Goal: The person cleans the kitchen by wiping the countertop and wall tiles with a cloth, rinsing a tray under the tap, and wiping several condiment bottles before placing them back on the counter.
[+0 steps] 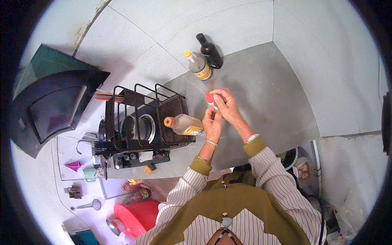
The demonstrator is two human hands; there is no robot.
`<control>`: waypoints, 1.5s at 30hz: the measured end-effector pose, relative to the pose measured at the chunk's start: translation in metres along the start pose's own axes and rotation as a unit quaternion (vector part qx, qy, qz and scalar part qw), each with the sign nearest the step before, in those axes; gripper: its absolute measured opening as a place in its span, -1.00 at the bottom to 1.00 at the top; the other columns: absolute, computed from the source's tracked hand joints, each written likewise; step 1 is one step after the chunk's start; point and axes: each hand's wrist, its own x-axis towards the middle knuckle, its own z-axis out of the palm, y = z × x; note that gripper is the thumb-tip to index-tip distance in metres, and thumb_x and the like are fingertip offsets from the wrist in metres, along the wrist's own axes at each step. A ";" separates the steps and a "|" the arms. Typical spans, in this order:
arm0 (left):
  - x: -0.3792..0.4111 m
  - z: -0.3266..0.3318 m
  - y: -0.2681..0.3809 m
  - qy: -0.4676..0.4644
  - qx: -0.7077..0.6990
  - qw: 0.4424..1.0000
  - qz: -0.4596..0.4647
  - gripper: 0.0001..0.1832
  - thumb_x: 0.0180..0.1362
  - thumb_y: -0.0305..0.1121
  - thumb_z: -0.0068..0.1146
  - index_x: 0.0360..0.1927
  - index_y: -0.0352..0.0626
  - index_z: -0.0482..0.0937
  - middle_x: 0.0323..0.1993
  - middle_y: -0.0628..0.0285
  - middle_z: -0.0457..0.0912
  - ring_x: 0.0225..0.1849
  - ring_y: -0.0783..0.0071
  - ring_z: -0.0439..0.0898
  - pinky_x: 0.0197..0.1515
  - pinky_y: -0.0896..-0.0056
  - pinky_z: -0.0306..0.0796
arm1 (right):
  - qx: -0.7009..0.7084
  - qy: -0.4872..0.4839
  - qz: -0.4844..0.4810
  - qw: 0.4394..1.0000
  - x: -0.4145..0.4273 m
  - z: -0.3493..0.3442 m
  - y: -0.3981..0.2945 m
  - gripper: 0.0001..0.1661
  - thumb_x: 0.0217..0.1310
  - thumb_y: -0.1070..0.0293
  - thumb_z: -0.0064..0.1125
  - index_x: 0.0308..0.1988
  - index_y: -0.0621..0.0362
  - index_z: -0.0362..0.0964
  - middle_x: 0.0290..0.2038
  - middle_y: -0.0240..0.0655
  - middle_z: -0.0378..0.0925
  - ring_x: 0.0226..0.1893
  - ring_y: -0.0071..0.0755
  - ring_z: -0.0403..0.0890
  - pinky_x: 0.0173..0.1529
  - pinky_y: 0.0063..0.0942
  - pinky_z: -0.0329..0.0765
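Above the grey countertop (275,101), my two hands are close together at a small container with a red lid (209,97). My left hand (212,124) pinches its near end, where a whitish part shows between the fingers. My right hand (228,105) is closed around a brownish item (221,98) against the container; fingers hide most of it, so I cannot tell what it is. Just left of my left hand stands a clear bottle (184,124) with an orange-brown cap. Beyond the hands are a yellow-capped bottle (199,68) and a dark glass bottle (210,52).
A black metal rack (147,116) stands at the left over a gas stove (142,159), with a metal pot (134,127) behind its bars. A dark range hood (58,104) juts from the wall. A sponge (149,168) lies near the counter edge; below is a red basin (137,217).
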 end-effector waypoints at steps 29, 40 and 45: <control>0.010 -0.065 0.013 -0.100 0.383 0.901 0.180 -0.88 0.12 -0.54 -0.03 -0.28 -0.31 0.32 -0.30 -0.10 0.40 -0.27 -0.14 0.40 -0.22 0.12 0.35 | 0.153 -0.159 0.210 0.953 -0.004 -0.019 0.014 -0.72 0.29 0.18 0.02 -0.29 0.19 0.45 -0.49 -0.55 0.42 -0.44 -0.69 0.37 -0.34 -0.59 0.37; 0.030 -0.050 0.007 -0.037 0.393 0.890 0.230 -0.79 0.02 -0.59 0.00 -0.22 -0.25 0.43 -0.32 -0.05 0.54 -0.27 -0.09 0.53 -0.24 0.13 0.41 | -0.168 -0.194 0.113 0.960 0.018 -0.016 0.068 -0.72 0.15 0.19 0.19 -0.37 0.19 0.42 -0.55 -0.48 0.42 -0.50 -0.53 0.42 -0.38 -0.46 0.39; 0.020 -0.055 0.005 -0.030 0.322 0.933 0.158 -0.78 0.03 -0.57 0.06 -0.20 -0.21 0.47 -0.32 -0.01 0.55 -0.27 -0.05 0.55 -0.22 0.15 0.43 | 0.102 -0.138 0.257 0.951 0.005 -0.023 0.026 -0.75 0.16 0.23 0.19 -0.35 0.21 0.44 -0.47 -0.43 0.51 -0.46 -0.58 0.45 -0.34 -0.50 0.42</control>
